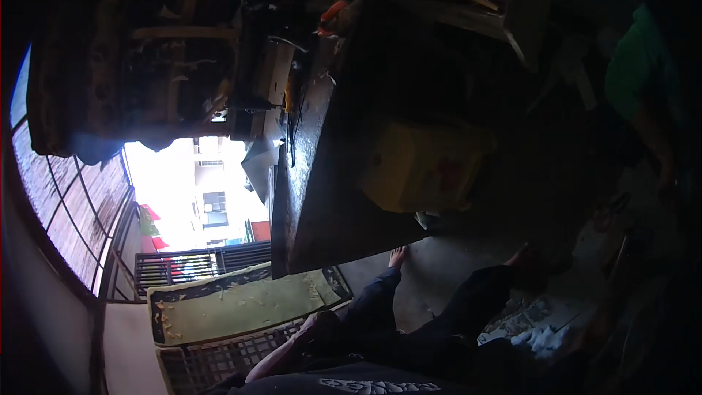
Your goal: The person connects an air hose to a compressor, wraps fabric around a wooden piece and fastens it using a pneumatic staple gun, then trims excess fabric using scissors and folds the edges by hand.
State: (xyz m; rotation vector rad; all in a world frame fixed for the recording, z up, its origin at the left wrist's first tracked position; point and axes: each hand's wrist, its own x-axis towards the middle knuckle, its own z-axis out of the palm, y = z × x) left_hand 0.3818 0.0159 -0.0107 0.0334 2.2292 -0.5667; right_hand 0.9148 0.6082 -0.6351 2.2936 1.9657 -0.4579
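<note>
My left forearm [278,358] comes up from the lower edge. My left hand [319,323] rests low beside my dark-clothed lap, nearest to a pale green panel [241,309] with a dark, flaking border. Its fingers are lost in shadow, and I see nothing held in it. I cannot make out my right hand in the darkness at the lower right. My legs stretch forward in dark trousers, with a bare foot [397,256] close to the lower corner of a dark workbench [311,153].
A yellow container [420,168] stands in shadow beyond my feet. An orange object [333,18] and tools lie on the cluttered bench. A person in a green top [632,66] is at the far right. A grating [219,362] borders the panel; white scraps [541,340] lie right.
</note>
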